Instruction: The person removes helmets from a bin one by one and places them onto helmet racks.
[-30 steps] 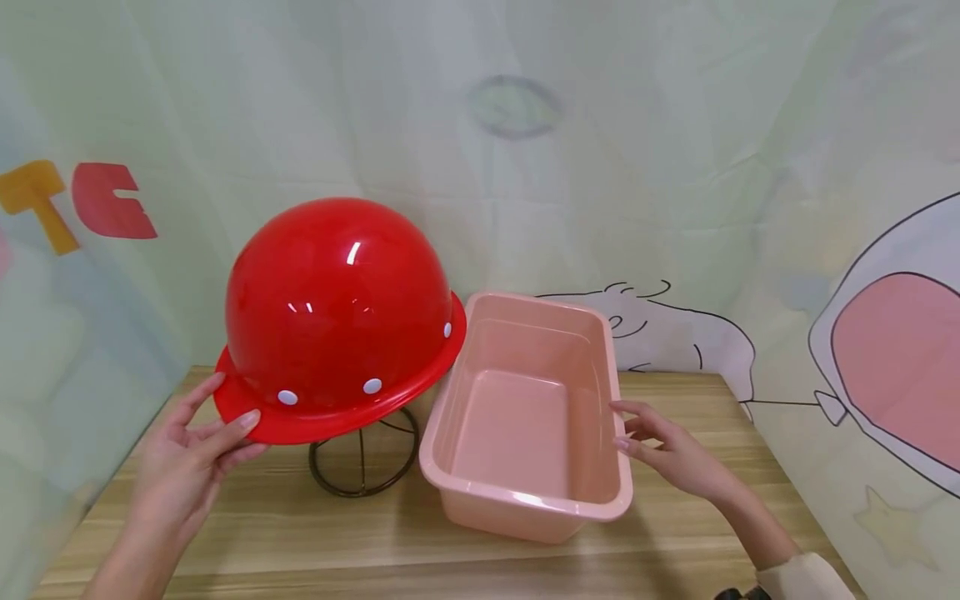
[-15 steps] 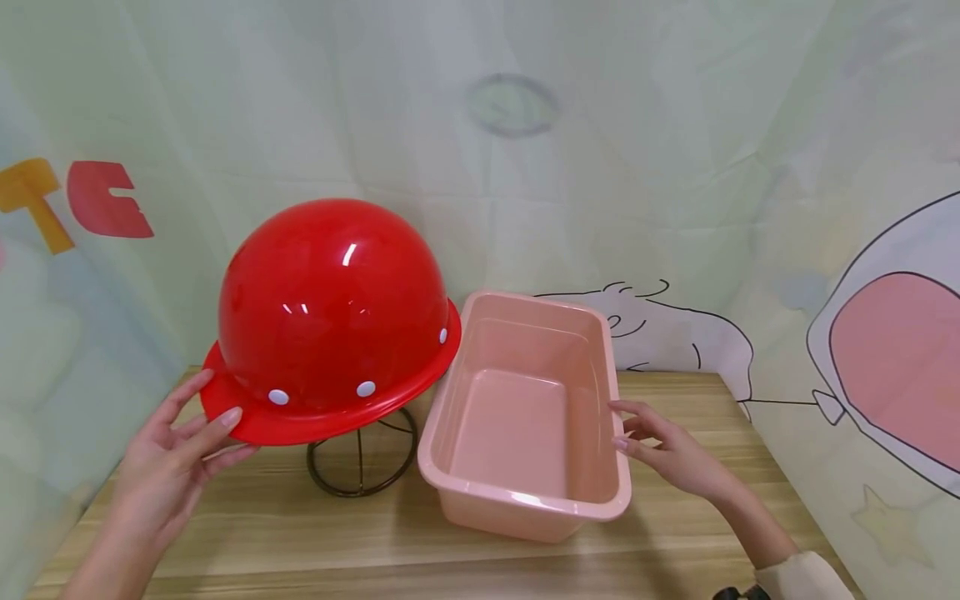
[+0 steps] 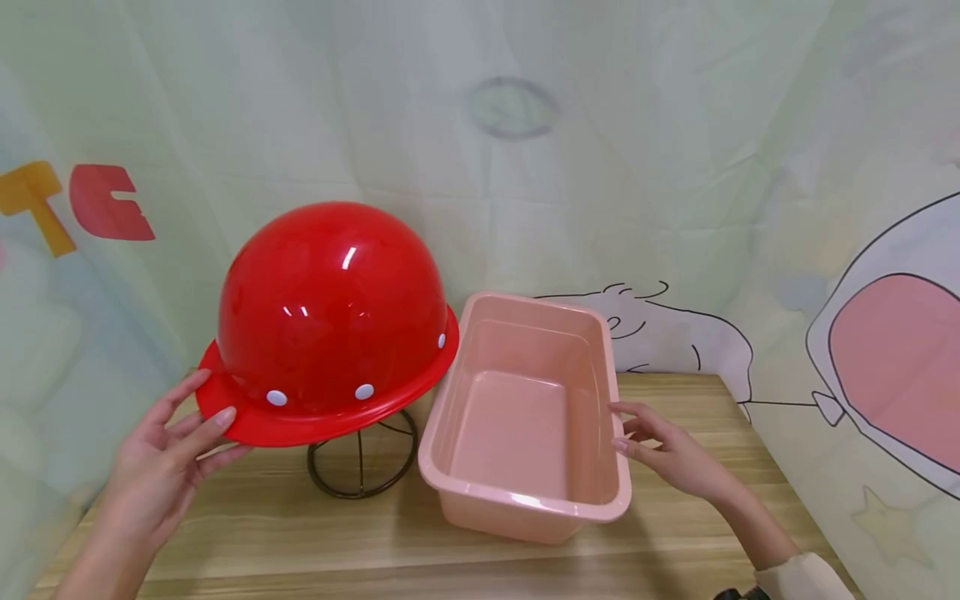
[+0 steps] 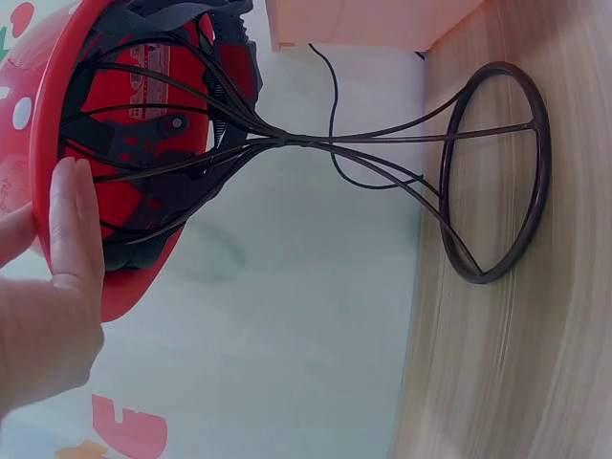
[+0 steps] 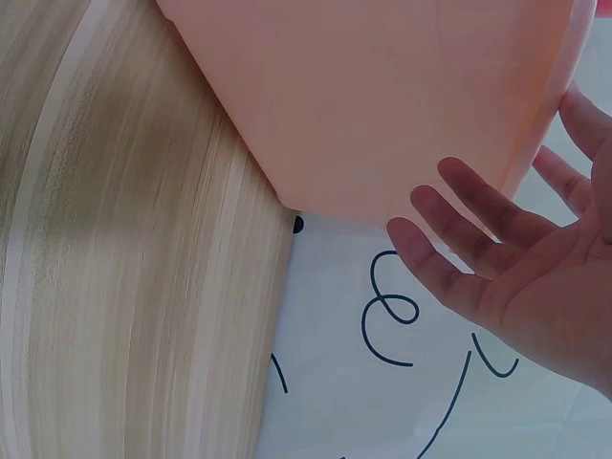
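A glossy red hard hat (image 3: 333, 312) with white round studs sits tilted on a dark wire stand (image 3: 362, 454) at the left of the table. My left hand (image 3: 168, 454) pinches the brim at its left end, thumb on top and fingers underneath. From below, the left wrist view shows the stand's wires (image 4: 287, 141) spreading up into the hat, among its dark inner straps (image 4: 229, 57). Right of the hat stands a pink plastic basin (image 3: 517, 492) with nothing in it. My right hand (image 3: 671, 450) touches the basin's right rim with fingertips, its other fingers loosely bent beside the outer wall.
Both things stand on a wood-grain table (image 3: 300, 550). A pale printed curtain (image 3: 525, 192) hangs close behind and along both sides. The hat's brim comes right up to the basin's left rim in the head view.
The hard hat has shifted slightly left, and my left hand on its brim has moved with it. My right hand and the basin stay in place.
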The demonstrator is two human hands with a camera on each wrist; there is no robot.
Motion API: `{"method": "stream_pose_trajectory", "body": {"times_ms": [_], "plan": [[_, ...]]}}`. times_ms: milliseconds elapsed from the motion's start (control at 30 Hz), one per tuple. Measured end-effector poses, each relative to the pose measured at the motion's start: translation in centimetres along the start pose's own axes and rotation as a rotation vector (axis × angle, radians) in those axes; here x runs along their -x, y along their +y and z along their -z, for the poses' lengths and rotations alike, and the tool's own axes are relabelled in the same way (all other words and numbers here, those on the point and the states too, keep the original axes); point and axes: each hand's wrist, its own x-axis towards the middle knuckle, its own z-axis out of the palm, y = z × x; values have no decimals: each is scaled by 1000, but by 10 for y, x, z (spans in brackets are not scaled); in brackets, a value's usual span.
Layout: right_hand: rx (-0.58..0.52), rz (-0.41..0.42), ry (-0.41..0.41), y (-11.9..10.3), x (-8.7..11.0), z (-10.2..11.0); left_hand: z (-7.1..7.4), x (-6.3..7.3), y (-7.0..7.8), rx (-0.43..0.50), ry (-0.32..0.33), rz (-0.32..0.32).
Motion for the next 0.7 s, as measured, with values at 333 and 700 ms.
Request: {"method": "stream_pose_trajectory", "body": {"times_ms": [333, 700], "plan": [[-15, -28, -10, -2, 1, 1, -1, 1, 2, 0, -42, -61], [-18, -20, 0, 1, 0, -1, 1, 1, 6, 4, -40, -39]]}}
